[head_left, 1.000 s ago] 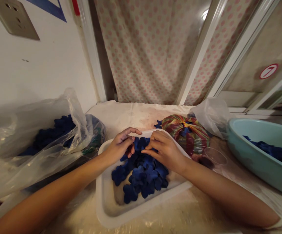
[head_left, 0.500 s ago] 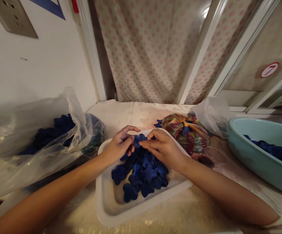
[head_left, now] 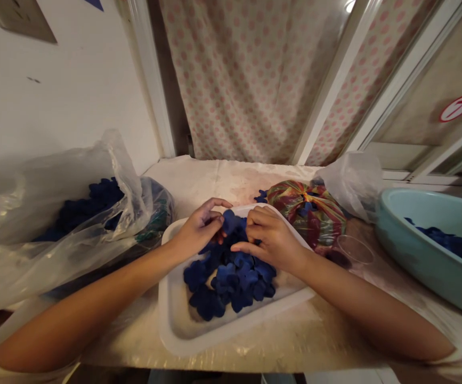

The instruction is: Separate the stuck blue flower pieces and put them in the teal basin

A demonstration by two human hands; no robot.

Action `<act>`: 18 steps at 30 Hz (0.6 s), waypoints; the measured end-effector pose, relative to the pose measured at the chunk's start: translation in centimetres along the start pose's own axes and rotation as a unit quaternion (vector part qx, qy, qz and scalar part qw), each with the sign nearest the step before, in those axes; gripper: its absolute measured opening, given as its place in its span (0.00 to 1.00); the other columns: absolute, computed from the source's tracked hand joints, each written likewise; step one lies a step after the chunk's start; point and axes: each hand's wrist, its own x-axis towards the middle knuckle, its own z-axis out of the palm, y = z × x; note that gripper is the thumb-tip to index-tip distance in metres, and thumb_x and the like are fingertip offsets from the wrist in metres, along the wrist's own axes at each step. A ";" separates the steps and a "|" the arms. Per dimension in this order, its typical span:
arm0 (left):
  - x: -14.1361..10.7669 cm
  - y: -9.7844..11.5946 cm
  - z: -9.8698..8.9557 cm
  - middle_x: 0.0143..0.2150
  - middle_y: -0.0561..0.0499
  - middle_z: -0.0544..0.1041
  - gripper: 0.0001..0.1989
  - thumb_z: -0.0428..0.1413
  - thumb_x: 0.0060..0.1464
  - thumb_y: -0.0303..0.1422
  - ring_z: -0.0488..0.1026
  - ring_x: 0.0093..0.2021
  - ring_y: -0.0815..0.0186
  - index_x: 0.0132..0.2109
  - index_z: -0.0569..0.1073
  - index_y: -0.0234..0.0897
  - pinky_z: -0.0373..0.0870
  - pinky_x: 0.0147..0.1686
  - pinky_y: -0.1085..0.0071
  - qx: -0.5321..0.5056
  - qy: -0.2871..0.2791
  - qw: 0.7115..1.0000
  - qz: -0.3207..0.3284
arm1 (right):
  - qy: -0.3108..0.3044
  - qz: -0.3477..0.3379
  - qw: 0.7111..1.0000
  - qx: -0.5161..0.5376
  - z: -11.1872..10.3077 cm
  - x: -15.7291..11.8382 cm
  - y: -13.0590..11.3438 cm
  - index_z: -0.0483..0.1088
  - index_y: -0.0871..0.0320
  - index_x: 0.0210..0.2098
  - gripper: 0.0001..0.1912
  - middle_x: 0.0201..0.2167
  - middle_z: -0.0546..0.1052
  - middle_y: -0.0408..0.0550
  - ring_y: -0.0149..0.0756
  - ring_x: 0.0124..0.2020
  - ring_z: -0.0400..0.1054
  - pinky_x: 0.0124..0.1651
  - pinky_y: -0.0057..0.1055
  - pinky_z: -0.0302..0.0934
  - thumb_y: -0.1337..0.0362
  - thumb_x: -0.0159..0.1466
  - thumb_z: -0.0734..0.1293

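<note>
Over the far part of a white tray (head_left: 183, 346), my left hand (head_left: 203, 226) pinches a blue flower-shaped petal piece (head_left: 232, 222) between thumb and fingers. My right hand (head_left: 273, 238) is just to its right, thumb stretched out and apart from the curled fingers, with nothing visible between them. Below both hands lies a loose heap of similar dark blue flower pieces (head_left: 236, 282), overlapping one another in the tray. The right fingertips are partly hidden behind the hand.
At left, a clear plastic bag (head_left: 130, 213) holds more blue pieces. A red-and-yellow striped bag (head_left: 314, 221) sits behind the tray's right side, beside a clear round lid or ring (head_left: 356, 250). A pale green basin (head_left: 406, 266) with blue pieces stands at right. A dotted curtain (head_left: 238, 80) hangs behind.
My right thumb and fingers have come off the held flower piece and moved apart. My left hand keeps hold of it. A piece near the tray's front lies differently, and the camera has tilted slightly.
</note>
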 end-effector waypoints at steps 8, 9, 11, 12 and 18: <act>0.1 -0.4 0.2 0.21 0.58 0.67 0.07 0.48 0.54 0.25 0.65 0.19 0.76 0.41 0.64 0.36 0.63 0.20 0.80 0.003 0.082 0.994 0.067 | -0.207 -0.147 0.967 -0.023 0.7 0.4 -1.7 0.72 0.57 0.40 0.15 0.30 0.70 0.45 0.33 0.33 0.61 0.38 0.31 0.53 0.54 0.64 0.60; -0.1 -0.4 0.3 0.21 0.58 0.67 0.07 0.47 0.54 0.25 0.65 0.19 0.76 0.41 0.64 0.36 0.63 0.20 0.81 0.001 0.081 0.994 0.076 | -0.228 -0.160 0.960 -0.025 1.1 0.5 -2.0 0.71 0.55 0.43 0.14 0.30 0.70 0.45 0.34 0.34 0.61 0.38 0.31 0.53 0.55 0.63 0.61; -0.3 -0.2 0.5 0.22 0.58 0.66 0.06 0.46 0.55 0.25 0.64 0.19 0.76 0.41 0.64 0.35 0.62 0.19 0.81 -0.007 0.074 0.993 0.092 | -0.274 -0.181 0.944 -0.024 2.2 0.8 -2.9 0.70 0.54 0.46 0.15 0.31 0.70 0.45 0.34 0.34 0.63 0.36 0.31 0.53 0.57 0.61 0.64; -0.4 -0.1 0.6 0.22 0.58 0.65 0.06 0.46 0.55 0.25 0.64 0.19 0.77 0.41 0.64 0.35 0.62 0.19 0.81 -0.010 0.069 0.993 0.098 | -0.298 -0.193 0.935 -0.023 2.9 1.0 -3.3 0.70 0.54 0.46 0.16 0.31 0.71 0.45 0.34 0.33 0.63 0.35 0.31 0.53 0.57 0.60 0.66; -0.7 -0.1 0.6 0.23 0.58 0.63 0.07 0.45 0.55 0.25 0.65 0.21 0.75 0.41 0.63 0.35 0.63 0.19 0.81 -0.015 0.054 0.991 0.124 | -0.349 -0.237 0.907 -0.010 5.7 1.7 -5.3 0.72 0.61 0.37 0.09 0.30 0.73 0.47 0.34 0.31 0.66 0.32 0.31 0.56 0.63 0.61 0.65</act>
